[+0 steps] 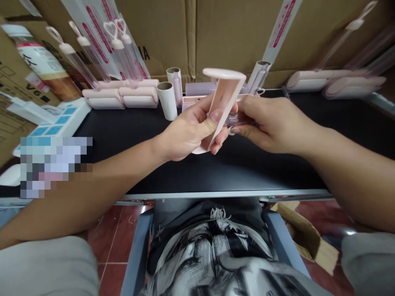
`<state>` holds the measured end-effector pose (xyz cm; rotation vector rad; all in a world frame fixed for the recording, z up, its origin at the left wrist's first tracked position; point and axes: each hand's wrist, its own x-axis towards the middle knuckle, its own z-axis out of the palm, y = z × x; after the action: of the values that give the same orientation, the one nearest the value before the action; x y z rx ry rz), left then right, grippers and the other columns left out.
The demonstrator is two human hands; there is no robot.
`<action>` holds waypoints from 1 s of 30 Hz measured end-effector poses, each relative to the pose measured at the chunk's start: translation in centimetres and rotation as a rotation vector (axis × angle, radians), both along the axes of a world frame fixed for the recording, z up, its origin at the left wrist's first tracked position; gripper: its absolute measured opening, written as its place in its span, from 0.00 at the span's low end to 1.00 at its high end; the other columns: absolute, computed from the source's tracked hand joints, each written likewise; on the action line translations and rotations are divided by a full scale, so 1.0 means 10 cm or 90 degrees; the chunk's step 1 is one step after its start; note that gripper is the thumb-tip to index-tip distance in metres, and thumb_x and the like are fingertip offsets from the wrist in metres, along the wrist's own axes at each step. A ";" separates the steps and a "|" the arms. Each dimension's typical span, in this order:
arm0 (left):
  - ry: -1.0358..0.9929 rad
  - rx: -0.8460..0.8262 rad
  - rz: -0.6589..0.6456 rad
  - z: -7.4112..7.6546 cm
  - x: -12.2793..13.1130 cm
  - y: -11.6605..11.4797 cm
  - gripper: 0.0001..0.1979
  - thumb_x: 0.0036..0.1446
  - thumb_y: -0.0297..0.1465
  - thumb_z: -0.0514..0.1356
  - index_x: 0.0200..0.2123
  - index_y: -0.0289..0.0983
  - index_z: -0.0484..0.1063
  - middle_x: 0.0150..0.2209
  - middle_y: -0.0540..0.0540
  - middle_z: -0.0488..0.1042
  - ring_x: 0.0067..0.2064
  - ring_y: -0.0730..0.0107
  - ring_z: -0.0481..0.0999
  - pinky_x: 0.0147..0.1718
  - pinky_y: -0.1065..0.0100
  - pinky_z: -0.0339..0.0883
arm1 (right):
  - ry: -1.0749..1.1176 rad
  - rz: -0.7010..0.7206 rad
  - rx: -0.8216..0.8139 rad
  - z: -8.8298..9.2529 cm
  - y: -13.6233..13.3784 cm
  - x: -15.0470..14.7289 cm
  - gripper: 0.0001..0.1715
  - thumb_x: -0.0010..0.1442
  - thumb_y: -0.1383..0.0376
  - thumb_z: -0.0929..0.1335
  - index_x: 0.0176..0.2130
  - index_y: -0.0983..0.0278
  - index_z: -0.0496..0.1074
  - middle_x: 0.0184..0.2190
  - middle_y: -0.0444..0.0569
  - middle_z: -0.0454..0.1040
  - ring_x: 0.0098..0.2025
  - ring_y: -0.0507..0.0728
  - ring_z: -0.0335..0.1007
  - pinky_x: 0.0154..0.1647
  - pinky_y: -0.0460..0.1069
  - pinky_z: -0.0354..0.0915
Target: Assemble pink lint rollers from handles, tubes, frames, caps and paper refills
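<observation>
My left hand (193, 129) grips a pale pink half-round plastic cover (226, 96), tilted upright, with its hollow side showing. Close beside it, my right hand (271, 123) is closed around a clear pinkish plastic handle piece (237, 119). Both hands are together above the black tabletop (197, 172). Where the clear piece meets the pink part, my fingers hide the contact. Just behind the hands lie more pink and lilac plastic parts (200, 88), partly covered by them.
Finished-looking pink lint rollers (138, 96) with clear handles stand at the back left, more (354, 86) at the back right. White cardboard tubes (168, 102) stand behind my hands. A power strip (58, 119) and a drink bottle (46, 61) are at left. Cardboard boxes (234, 33) wall the back.
</observation>
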<state>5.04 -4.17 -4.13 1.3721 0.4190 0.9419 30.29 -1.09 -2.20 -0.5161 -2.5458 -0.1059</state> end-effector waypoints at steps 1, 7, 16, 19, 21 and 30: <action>-0.007 0.008 0.015 0.03 0.03 -0.03 0.28 0.65 0.55 0.74 0.54 0.40 0.77 0.28 0.54 0.78 0.25 0.70 0.80 0.28 0.69 0.75 | -0.004 0.001 0.021 0.06 -0.02 0.01 0.14 0.78 0.58 0.66 0.56 0.62 0.74 0.43 0.55 0.84 0.41 0.65 0.81 0.35 0.55 0.63; -0.044 0.031 0.073 0.13 0.11 -0.17 0.23 0.69 0.51 0.73 0.54 0.39 0.79 0.25 0.54 0.77 0.23 0.72 0.77 0.26 0.69 0.73 | -0.034 -0.033 0.042 0.30 -0.10 0.05 0.12 0.80 0.55 0.66 0.51 0.60 0.73 0.42 0.53 0.83 0.42 0.64 0.82 0.35 0.55 0.62; -0.031 0.015 0.073 0.07 0.12 -0.20 0.25 0.67 0.53 0.75 0.53 0.40 0.78 0.26 0.55 0.76 0.23 0.73 0.76 0.26 0.70 0.73 | -0.008 0.005 0.017 0.21 -0.09 0.05 0.06 0.78 0.60 0.67 0.49 0.59 0.72 0.40 0.48 0.80 0.39 0.60 0.78 0.35 0.52 0.60; -0.029 0.011 0.067 0.05 0.12 -0.19 0.25 0.67 0.52 0.75 0.52 0.40 0.78 0.26 0.55 0.76 0.24 0.73 0.76 0.27 0.70 0.73 | -0.001 0.008 0.008 0.19 -0.09 0.06 0.06 0.78 0.59 0.67 0.48 0.59 0.73 0.39 0.49 0.79 0.38 0.61 0.77 0.35 0.53 0.61; -0.032 0.009 0.055 0.04 0.12 -0.18 0.25 0.67 0.51 0.75 0.53 0.40 0.77 0.26 0.55 0.75 0.24 0.73 0.76 0.26 0.70 0.73 | 0.006 0.016 0.009 0.18 -0.09 0.06 0.06 0.77 0.60 0.68 0.48 0.60 0.73 0.40 0.50 0.80 0.39 0.62 0.77 0.35 0.54 0.62; -0.042 -0.018 0.059 0.03 0.14 -0.19 0.24 0.66 0.52 0.75 0.50 0.40 0.77 0.25 0.55 0.75 0.23 0.73 0.75 0.25 0.70 0.71 | -0.003 0.025 -0.004 0.19 -0.09 0.05 0.08 0.78 0.58 0.67 0.48 0.59 0.73 0.41 0.52 0.81 0.39 0.62 0.77 0.36 0.55 0.63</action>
<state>6.41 -6.05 -3.88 1.3016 0.4465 1.0513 30.83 -1.94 -0.31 -0.4686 -2.5604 -0.0842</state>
